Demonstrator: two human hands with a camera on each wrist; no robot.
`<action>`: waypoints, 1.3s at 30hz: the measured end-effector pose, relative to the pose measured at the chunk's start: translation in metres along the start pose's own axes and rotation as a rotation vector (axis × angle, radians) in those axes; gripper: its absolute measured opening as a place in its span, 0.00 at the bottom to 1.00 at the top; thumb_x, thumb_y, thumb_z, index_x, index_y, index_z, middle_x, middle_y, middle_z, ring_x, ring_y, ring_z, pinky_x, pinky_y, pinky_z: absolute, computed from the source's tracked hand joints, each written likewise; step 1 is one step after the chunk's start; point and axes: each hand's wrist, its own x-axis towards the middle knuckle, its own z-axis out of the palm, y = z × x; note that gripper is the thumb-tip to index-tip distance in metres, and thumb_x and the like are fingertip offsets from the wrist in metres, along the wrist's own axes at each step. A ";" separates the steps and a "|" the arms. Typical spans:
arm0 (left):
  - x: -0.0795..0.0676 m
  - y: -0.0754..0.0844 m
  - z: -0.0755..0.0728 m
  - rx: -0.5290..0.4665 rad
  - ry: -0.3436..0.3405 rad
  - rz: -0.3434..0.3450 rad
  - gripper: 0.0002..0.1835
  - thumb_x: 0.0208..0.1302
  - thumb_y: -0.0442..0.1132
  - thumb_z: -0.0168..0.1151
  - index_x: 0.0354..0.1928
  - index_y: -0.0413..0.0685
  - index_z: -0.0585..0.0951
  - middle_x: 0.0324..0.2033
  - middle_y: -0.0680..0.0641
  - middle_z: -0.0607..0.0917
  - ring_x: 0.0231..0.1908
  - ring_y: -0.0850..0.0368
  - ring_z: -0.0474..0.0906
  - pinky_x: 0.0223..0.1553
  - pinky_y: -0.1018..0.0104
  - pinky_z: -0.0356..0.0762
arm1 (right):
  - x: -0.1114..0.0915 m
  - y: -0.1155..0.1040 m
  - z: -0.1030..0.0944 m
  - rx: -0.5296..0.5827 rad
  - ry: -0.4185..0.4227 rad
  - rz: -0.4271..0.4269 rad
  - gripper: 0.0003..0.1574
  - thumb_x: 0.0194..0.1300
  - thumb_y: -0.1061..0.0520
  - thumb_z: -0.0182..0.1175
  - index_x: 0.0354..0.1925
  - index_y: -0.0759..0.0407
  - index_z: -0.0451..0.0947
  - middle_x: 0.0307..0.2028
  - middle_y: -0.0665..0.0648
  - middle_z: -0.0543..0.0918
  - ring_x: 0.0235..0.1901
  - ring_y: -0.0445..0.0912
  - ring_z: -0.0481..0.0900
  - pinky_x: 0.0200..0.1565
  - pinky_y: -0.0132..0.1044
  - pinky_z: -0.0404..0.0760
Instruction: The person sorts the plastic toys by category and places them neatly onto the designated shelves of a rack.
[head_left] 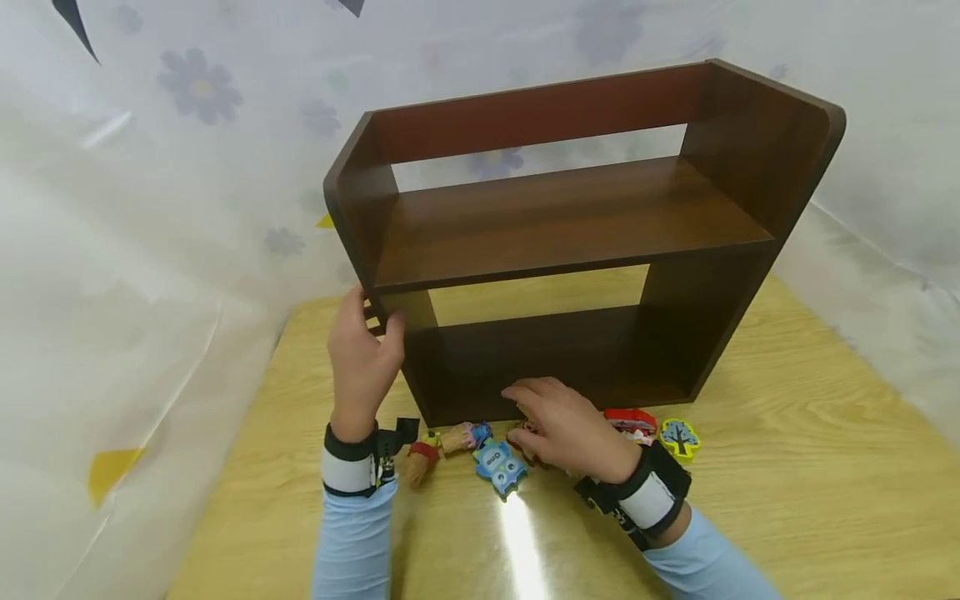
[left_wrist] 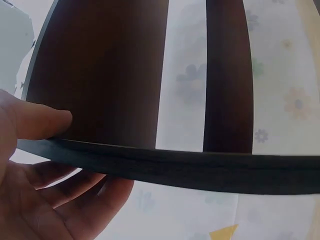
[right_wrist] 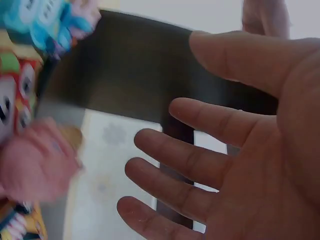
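A dark brown two-tier wooden shelf [head_left: 577,221] stands on the table, tilted in the head view. My left hand [head_left: 363,358] grips the edge of its left side panel, thumb on the inner face and fingers round the outside, as the left wrist view also shows. My right hand [head_left: 570,429] is just in front of the lower tier, over a row of small toys. In the right wrist view its fingers [right_wrist: 185,155] are spread with nothing between them. A blue owl toy [head_left: 500,467] marked "One" lies left of it, partly beside a toy hidden under the hand.
Along the shelf's front foot lie a brown figure with a red band [head_left: 423,452], a red toy [head_left: 630,418] and a yellow-rimmed tree piece [head_left: 679,439]. A pink figure [right_wrist: 42,160] shows in the right wrist view. Flower-printed sheeting [head_left: 202,83] surrounds the wooden table [head_left: 810,467].
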 end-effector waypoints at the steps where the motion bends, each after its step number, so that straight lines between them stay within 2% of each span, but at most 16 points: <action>1: 0.001 0.000 0.001 0.003 -0.004 0.007 0.20 0.59 0.36 0.61 0.54 0.38 0.75 0.45 0.36 0.82 0.40 0.44 0.80 0.35 0.50 0.83 | 0.002 -0.002 0.004 0.006 -0.019 -0.001 0.30 0.58 0.49 0.65 0.56 0.60 0.75 0.52 0.61 0.80 0.51 0.55 0.76 0.50 0.51 0.78; 5: 0.001 0.001 0.004 0.009 -0.007 0.009 0.20 0.59 0.35 0.60 0.54 0.38 0.75 0.44 0.36 0.82 0.40 0.45 0.80 0.34 0.50 0.82 | 0.004 -0.012 0.022 -0.017 -0.117 -0.026 0.23 0.59 0.49 0.65 0.50 0.58 0.79 0.42 0.56 0.82 0.41 0.49 0.76 0.44 0.44 0.77; 7: -0.001 0.000 0.004 0.015 0.002 0.003 0.20 0.58 0.35 0.60 0.53 0.38 0.75 0.44 0.37 0.82 0.39 0.44 0.80 0.34 0.50 0.82 | 0.003 -0.018 0.034 -0.060 -0.171 -0.048 0.21 0.59 0.48 0.64 0.47 0.58 0.80 0.38 0.55 0.81 0.36 0.47 0.73 0.41 0.42 0.73; 9: -0.004 0.000 0.004 0.022 0.004 0.003 0.19 0.58 0.34 0.60 0.52 0.37 0.75 0.43 0.36 0.82 0.39 0.45 0.80 0.33 0.50 0.82 | 0.002 -0.022 0.044 -0.122 -0.191 -0.057 0.21 0.58 0.46 0.64 0.44 0.58 0.81 0.36 0.55 0.80 0.35 0.47 0.71 0.40 0.42 0.71; 12: -0.003 0.001 0.007 0.035 -0.005 0.019 0.19 0.58 0.34 0.59 0.51 0.36 0.75 0.42 0.36 0.81 0.38 0.44 0.80 0.33 0.51 0.82 | -0.001 -0.023 0.055 -0.215 -0.140 -0.021 0.19 0.56 0.45 0.65 0.36 0.59 0.82 0.31 0.55 0.76 0.34 0.49 0.67 0.36 0.41 0.68; 15: -0.001 0.002 0.009 0.048 -0.005 0.023 0.18 0.58 0.34 0.58 0.51 0.35 0.74 0.41 0.36 0.81 0.37 0.44 0.80 0.31 0.51 0.81 | -0.001 -0.020 0.060 -0.280 -0.056 0.015 0.21 0.53 0.42 0.67 0.25 0.59 0.80 0.26 0.54 0.73 0.32 0.50 0.65 0.40 0.43 0.66; 17: 0.000 0.003 0.009 0.051 0.002 0.015 0.19 0.58 0.35 0.58 0.51 0.35 0.74 0.41 0.36 0.81 0.37 0.44 0.80 0.31 0.51 0.81 | -0.001 -0.019 0.062 -0.299 -0.035 0.033 0.24 0.51 0.39 0.67 0.21 0.58 0.79 0.25 0.54 0.72 0.33 0.50 0.64 0.42 0.44 0.66; 19: 0.000 0.004 0.008 0.051 0.006 0.008 0.19 0.58 0.35 0.58 0.52 0.36 0.73 0.41 0.36 0.81 0.36 0.45 0.80 0.30 0.51 0.81 | -0.001 -0.018 0.063 -0.296 -0.046 0.052 0.27 0.50 0.37 0.67 0.21 0.58 0.79 0.26 0.55 0.73 0.34 0.51 0.65 0.44 0.45 0.66; 26: -0.005 0.003 0.005 0.073 0.005 0.011 0.19 0.58 0.34 0.57 0.52 0.36 0.73 0.41 0.36 0.81 0.35 0.45 0.79 0.29 0.52 0.80 | -0.005 -0.023 0.068 -0.218 -0.124 0.113 0.28 0.50 0.35 0.67 0.30 0.60 0.81 0.31 0.56 0.74 0.38 0.53 0.66 0.45 0.49 0.69; 31: -0.001 0.005 0.006 0.084 0.017 0.026 0.19 0.58 0.33 0.57 0.52 0.35 0.73 0.40 0.35 0.80 0.34 0.45 0.78 0.29 0.51 0.79 | -0.005 -0.024 0.067 -0.185 -0.114 0.103 0.35 0.47 0.35 0.69 0.39 0.61 0.78 0.35 0.56 0.73 0.40 0.52 0.67 0.46 0.50 0.69; 39: 0.003 0.006 0.008 0.081 0.021 0.036 0.18 0.59 0.34 0.57 0.51 0.35 0.73 0.40 0.35 0.80 0.33 0.45 0.76 0.29 0.52 0.78 | -0.003 -0.022 0.066 -0.096 -0.119 0.077 0.32 0.45 0.40 0.72 0.41 0.57 0.74 0.35 0.53 0.78 0.35 0.47 0.63 0.39 0.41 0.65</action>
